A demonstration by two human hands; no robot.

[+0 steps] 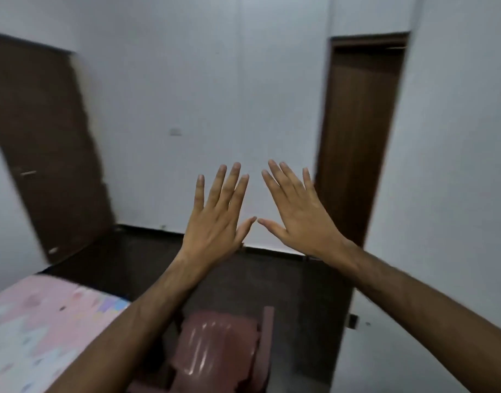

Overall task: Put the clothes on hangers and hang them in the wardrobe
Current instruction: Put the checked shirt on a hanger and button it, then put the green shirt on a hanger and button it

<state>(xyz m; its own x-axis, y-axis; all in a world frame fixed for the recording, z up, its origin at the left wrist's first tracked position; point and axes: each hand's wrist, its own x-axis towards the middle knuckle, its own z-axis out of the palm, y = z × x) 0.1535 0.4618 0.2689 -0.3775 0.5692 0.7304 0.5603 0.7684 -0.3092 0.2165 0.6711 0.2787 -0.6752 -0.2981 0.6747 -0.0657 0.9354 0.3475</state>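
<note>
With both arms raised, left hand (215, 222) and right hand (301, 219) show spread, straight fingers, thumb tips nearly meeting, holding nothing. Clothes, hangers: none visible. Below: red plastic chair (215, 353); pink bedsheet (39, 324) at left.

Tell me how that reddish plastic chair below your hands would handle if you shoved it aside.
The plastic chair looks like thin moulded plastic, so probably light and stiff. Its glossy seat suggests a slippery grip. Pushed high on the back, it might tip rather than slide.

White walls (215, 80), 2 dark wood doors (45, 143), dark floor (147, 259), my pink bed (39, 321) at left, reddish plastic chair (215, 344) below.
</note>
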